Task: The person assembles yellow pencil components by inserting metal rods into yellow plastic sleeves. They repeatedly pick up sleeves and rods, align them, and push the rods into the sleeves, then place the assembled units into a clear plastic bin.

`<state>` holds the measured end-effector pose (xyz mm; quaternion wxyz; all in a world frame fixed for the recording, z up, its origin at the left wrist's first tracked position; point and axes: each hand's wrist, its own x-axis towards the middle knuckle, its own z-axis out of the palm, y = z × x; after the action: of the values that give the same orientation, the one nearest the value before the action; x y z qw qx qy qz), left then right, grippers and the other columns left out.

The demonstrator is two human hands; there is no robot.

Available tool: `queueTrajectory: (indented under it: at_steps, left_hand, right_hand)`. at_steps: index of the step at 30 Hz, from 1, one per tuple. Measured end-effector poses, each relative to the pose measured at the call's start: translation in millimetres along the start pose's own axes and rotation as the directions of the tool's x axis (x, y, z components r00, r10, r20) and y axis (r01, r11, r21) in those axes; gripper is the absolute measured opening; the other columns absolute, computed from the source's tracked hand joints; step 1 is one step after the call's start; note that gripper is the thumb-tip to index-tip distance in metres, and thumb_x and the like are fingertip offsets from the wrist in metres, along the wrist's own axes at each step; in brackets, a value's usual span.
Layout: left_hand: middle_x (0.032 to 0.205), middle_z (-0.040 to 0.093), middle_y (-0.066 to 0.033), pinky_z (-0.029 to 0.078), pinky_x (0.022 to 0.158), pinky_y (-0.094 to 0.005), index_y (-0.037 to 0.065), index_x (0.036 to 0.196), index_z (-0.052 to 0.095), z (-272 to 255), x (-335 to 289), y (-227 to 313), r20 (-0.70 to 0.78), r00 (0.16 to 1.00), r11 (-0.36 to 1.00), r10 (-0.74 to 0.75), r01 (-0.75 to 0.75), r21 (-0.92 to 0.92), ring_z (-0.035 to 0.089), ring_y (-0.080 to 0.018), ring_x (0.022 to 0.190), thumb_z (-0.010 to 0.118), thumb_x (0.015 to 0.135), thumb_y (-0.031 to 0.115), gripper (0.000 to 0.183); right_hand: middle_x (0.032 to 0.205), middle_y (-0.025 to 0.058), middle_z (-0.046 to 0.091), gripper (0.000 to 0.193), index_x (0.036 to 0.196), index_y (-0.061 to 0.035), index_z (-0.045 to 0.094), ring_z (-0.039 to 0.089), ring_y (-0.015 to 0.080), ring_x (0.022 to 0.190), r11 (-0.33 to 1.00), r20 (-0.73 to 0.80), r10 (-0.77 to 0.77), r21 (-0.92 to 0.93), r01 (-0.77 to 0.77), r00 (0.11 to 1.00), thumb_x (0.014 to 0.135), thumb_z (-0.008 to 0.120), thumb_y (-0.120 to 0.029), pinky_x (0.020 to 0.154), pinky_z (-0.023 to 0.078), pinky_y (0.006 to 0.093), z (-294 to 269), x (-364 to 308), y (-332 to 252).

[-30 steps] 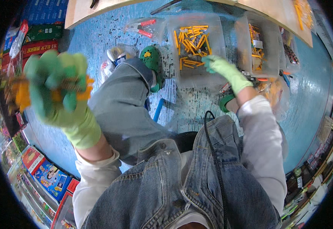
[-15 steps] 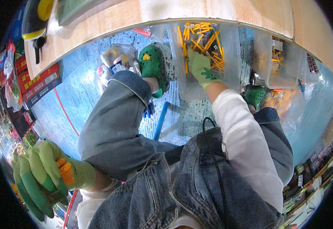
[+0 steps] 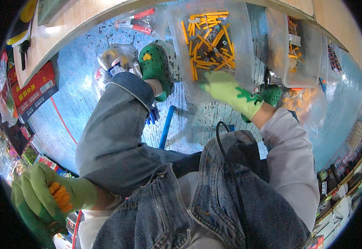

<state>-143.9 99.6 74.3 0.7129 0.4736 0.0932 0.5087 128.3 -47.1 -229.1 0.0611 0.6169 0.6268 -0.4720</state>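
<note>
A translucent plastic bin (image 3: 177,45) stands on the floor between my feet, strewn inside with thin orange-yellow sticks (image 3: 212,39) and small dark bits. My right hand (image 3: 226,87), in a light green glove with a darker green patch, is over the bin's near end, just short of the sticks. Its fingers are drawn together and pointing left; whatever they hold, if anything, is hidden. Out at the lower left, beside my thigh, my left hand (image 3: 42,199) wears a matching glove with an orange patch. Its fingers curl inward, and their grip cannot be seen into.
Pale wooden tabletop (image 3: 81,20) curves across the top. More translucent bins (image 3: 309,62) stand at the right, near a plastic bag of orange pieces (image 3: 303,103). A stuffed clear bag (image 3: 114,62) lies by my left clog (image 3: 154,66). A blue bar (image 3: 166,126) and red box (image 3: 33,85) are also on the floor.
My right hand has drawn back from among the sticks toward the bin's near end, with the elbow bending outward. My left hand stays by my thigh. The view has shifted slightly.
</note>
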Motion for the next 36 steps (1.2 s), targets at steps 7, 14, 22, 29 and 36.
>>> queueTrajectory:
  at_steps: [7,14,22,29,36]
  left_hand:
    - [0.067,0.065,0.0027,0.047,0.045,-0.0203,0.01,0.081,0.068,22.1,9.7,-35.4,-0.211,0.956,0.959,0.205,-0.239,-0.154,0.053,-0.0065,0.043,0.058,0.083,0.015,0.011]
    - [0.068,0.064,-0.0013,0.046,0.046,-0.0223,0.007,0.084,0.067,14.9,4.1,-19.4,-0.096,0.983,0.985,0.156,-0.163,-0.062,0.05,-0.007,0.043,0.055,0.085,0.015,0.014]
    - [0.067,0.061,-0.0006,0.044,0.048,-0.0231,0.008,0.082,0.064,11.6,-2.5,-11.7,-0.124,0.982,0.989,0.146,-0.144,0.021,0.048,-0.0075,0.045,0.056,0.085,0.016,0.011]
    - [0.067,0.058,0.0001,0.042,0.05,-0.0238,0.01,0.081,0.062,10.0,-4.9,-10.8,-0.133,0.981,0.989,0.141,-0.133,0.062,0.046,-0.0079,0.047,0.057,0.084,0.017,0.009]
    - [0.067,0.055,0.0007,0.04,0.051,-0.0245,0.011,0.079,0.06,8.7,-8.7,-13.7,-0.153,0.98,0.988,0.128,-0.112,0.107,0.044,-0.0083,0.049,0.058,0.084,0.018,0.009]
  right_hand:
    - [0.113,0.0279,0.055,0.047,0.118,0.0026,0.051,0.056,0.0408,0.098,1.0,-0.125,0.002,-0.012,-0.004,0.992,0.085,0.052,-0.032,0.086,0.045,0.0456,23.7,5.2,-11.0]
    - [0.119,0.0311,0.052,0.049,0.122,0.005,0.05,0.052,0.0431,0.108,0.98,-0.601,0.159,0.002,-0.197,0.783,0.081,0.057,-0.02,0.09,0.044,0.0476,58.6,68.8,56.5]
    - [0.097,0.0247,0.06,0.035,0.116,-0.0032,0.058,0.059,0.0404,0.089,0.904,-0.577,0.254,0.427,0.021,0.776,0.083,0.048,-0.008,0.08,0.046,0.0469,42.3,57.3,86.8]
    - [0.12,0.0167,0.054,0.037,0.117,-0.0063,0.058,0.054,0.0339,0.104,0.961,-0.263,0.114,-0.215,-0.174,0.958,0.081,0.052,-0.01,0.086,0.046,0.0443,50.8,37.4,68.4]
    - [0.113,0.0157,0.058,0.038,0.116,-0.0023,0.055,0.055,0.0356,0.1,0.99,-0.472,0.092,-0.05,-0.131,0.877,0.079,0.055,-0.01,0.085,0.045,0.0444,48.0,39.2,65.3]
